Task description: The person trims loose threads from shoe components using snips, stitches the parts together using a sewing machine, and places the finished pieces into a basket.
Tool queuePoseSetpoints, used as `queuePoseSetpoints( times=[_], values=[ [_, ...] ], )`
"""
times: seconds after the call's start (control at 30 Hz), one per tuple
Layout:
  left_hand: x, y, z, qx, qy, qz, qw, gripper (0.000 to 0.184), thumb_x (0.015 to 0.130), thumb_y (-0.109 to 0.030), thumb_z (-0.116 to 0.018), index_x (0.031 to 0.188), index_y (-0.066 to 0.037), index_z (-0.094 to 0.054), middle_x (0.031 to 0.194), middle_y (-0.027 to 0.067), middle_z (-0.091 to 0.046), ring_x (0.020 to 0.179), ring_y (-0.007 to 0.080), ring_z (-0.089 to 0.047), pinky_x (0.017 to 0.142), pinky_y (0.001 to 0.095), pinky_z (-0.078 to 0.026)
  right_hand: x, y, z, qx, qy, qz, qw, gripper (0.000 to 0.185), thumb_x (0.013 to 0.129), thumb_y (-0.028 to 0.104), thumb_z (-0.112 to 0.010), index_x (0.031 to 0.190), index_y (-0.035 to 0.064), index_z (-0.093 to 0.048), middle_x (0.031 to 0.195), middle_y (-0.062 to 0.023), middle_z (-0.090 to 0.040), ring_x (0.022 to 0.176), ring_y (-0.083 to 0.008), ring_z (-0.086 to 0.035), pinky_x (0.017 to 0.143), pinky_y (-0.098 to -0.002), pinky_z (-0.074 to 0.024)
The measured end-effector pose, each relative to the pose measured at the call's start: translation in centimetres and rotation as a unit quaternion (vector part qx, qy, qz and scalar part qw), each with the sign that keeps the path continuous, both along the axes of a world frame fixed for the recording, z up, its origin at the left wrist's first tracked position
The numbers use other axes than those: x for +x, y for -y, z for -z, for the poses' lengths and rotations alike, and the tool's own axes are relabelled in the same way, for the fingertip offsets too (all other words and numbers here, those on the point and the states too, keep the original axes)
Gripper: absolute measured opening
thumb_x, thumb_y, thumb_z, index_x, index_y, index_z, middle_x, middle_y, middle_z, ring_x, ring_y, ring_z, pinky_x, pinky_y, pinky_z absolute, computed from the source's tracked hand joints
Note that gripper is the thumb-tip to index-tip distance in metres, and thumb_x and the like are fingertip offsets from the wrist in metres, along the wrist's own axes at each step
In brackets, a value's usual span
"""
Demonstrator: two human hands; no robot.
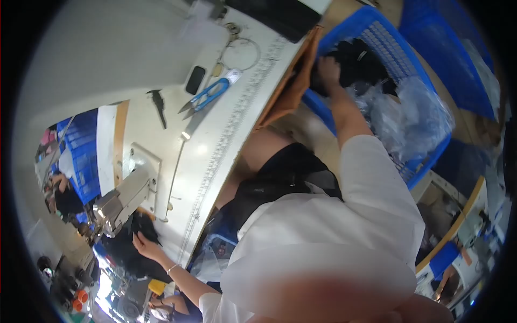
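Observation:
My right hand (pixel 327 71) reaches into a blue plastic basket (pixel 335 32), its fingers curled into a pile of black fabric pieces (pixel 361 60). Below the sewing machine head (pixel 110 211), my left hand (pixel 146 247) is at the edge of a black fabric piece (pixel 129 253), with thumb and fingers closed on it. The fingertips of both hands are partly hidden by the dark cloth. Clear plastic bags (pixel 401 118) fill the near part of the basket.
Blue thread snips (pixel 211 92), a small black oval object (pixel 195 80) and a dark slim tool (pixel 158 107) lie on the white table (pixel 177 140), which has a printed ruler strip. Brown cloth (pixel 291 89) hangs at its edge. Other people (pixel 64 196) work beyond.

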State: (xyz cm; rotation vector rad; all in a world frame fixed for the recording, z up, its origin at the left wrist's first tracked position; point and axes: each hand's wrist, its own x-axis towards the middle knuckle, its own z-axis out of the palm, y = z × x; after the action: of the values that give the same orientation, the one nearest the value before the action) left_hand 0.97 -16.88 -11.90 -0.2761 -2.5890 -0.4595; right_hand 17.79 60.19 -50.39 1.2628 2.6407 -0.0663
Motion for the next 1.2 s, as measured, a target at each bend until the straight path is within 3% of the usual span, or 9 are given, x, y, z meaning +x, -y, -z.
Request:
queuePoseSetpoints(
  times=[0.1, 0.3, 0.37, 0.53, 0.63, 0.8, 1.0, 1.1, 1.2],
  values=[
    [0.9, -1.8, -1.3, 0.06, 0.045, -0.092, 0.993, 0.033, 0.099, -0.013, -0.065, 0.13, -0.001, -0.065, 0.093, 0.0049, -0.064, 0.082, 0.015, -0.056, 0.076, 0.0298, -0.048, 0.2, 0.2, -1.6, -0.044, 0.033, -0.049, 0.997, 0.016, 0.094, 0.016, -0.051, 0.105, 0.0092, -0.06, 0.106, -0.0126, -0.066, 0.118, -0.0312, -0.063, 0.087, -0.0541, -0.0542],
    [-0.6, -0.9, -0.2, 0.124, -0.007, -0.15, 0.981, 0.036, 0.098, -0.016, -0.067, 0.128, 0.005, -0.064, 0.11, 0.011, -0.069, 0.093, 0.017, -0.062, 0.083, 0.0289, -0.051, 4.8, -4.1, 1.8, -0.055, -0.081, -0.144, 0.985, 0.047, 0.091, 0.016, -0.059, 0.137, 0.0056, -0.054, 0.136, -0.0198, -0.058, 0.128, -0.0341, -0.056, 0.104, -0.0555, -0.046],
    [-1.2, -1.6, 0.7, 0.14, -0.002, -0.14, 0.98, 0.036, 0.099, -0.016, -0.066, 0.126, 0.008, -0.063, 0.116, 0.0146, -0.07, 0.098, 0.0189, -0.065, 0.087, 0.0299, -0.053, 3.6, -1.5, 1.0, -0.159, -0.033, -0.031, 0.986, 0.072, 0.083, 0.027, -0.073, 0.147, 0.0066, -0.047, 0.16, -0.017, -0.033, 0.149, -0.0324, -0.03, 0.118, -0.0565, -0.0293],
    [-1.2, -0.5, 0.9, 0.144, 0.016, -0.129, 0.981, 0.034, 0.1, -0.014, -0.065, 0.125, 0.008, -0.064, 0.117, 0.0154, -0.071, 0.1, 0.0195, -0.066, 0.09, 0.0298, -0.053, -0.1, 0.0, -0.1, -0.053, 0.067, -0.043, 0.995, 0.035, 0.092, 0.022, -0.058, 0.122, 0.0034, -0.062, 0.121, -0.02, -0.069, 0.107, -0.0304, -0.07, 0.083, -0.0512, -0.0585],
    [-0.5, 0.1, -0.4, 0.113, 0.012, -0.137, 0.984, 0.033, 0.1, -0.014, -0.065, 0.124, 0.009, -0.065, 0.116, 0.0159, -0.071, 0.101, 0.0196, -0.067, 0.09, 0.0302, -0.054, 2.4, -2.8, 0.8, -0.06, 0.054, -0.2, 0.976, 0.023, 0.094, 0.018, -0.052, 0.106, 0.004, -0.066, 0.092, -0.0142, -0.075, 0.079, -0.0282, -0.075, 0.063, -0.0446, -0.0604],
    [0.3, 1.7, -0.5, 0.109, -0.028, -0.16, 0.981, 0.035, 0.098, -0.013, -0.067, 0.124, 0.01, -0.065, 0.115, 0.0177, -0.071, 0.098, 0.0201, -0.067, 0.088, 0.0302, -0.056, 10.5, -2.6, -2.1, 0.007, -0.004, -0.262, 0.965, 0.018, 0.09, 0.019, -0.059, 0.091, 0.0099, -0.075, 0.083, -0.011, -0.073, 0.078, -0.027, -0.074, 0.064, -0.0419, -0.0583],
    [0.5, -1.0, -0.5, 0.057, -0.036, -0.113, 0.991, 0.033, 0.101, -0.013, -0.062, 0.129, 0.005, -0.065, 0.112, 0.0189, -0.072, 0.093, 0.0214, -0.066, 0.083, 0.031, -0.054, 14.6, -3.6, -8.9, -0.217, 0.069, -0.2, 0.953, 0.026, 0.088, 0.028, -0.066, 0.099, 0.0077, -0.076, 0.102, -0.0164, -0.073, 0.095, -0.0339, -0.071, 0.085, -0.0452, -0.0556],
    [1.3, -3.0, -2.3, 0.088, -0.053, -0.082, 0.991, 0.032, 0.101, -0.013, -0.061, 0.13, 0.0, -0.066, 0.109, 0.0153, -0.071, 0.089, 0.0198, -0.064, 0.081, 0.0309, -0.052, 16.8, -6.5, -13.2, -0.035, -0.167, -0.183, 0.968, 0.024, 0.095, 0.02, -0.056, 0.11, 0.015, -0.073, 0.106, -0.0151, -0.072, 0.096, -0.0366, -0.069, 0.085, -0.0479, -0.0552],
    [3.1, -5.1, -4.3, 0.119, -0.054, -0.021, 0.991, 0.032, 0.1, -0.013, -0.062, 0.131, -0.004, -0.067, 0.105, 0.0102, -0.069, 0.085, 0.0162, -0.061, 0.078, 0.0295, -0.051, 15.8, -1.6, -27.9, 0.127, -0.373, -0.089, 0.915, 0.03, 0.089, 0.009, -0.065, 0.119, 0.0118, -0.066, 0.112, -0.0153, -0.07, 0.104, -0.0336, -0.068, 0.085, -0.0424, -0.0543]
  ],
)
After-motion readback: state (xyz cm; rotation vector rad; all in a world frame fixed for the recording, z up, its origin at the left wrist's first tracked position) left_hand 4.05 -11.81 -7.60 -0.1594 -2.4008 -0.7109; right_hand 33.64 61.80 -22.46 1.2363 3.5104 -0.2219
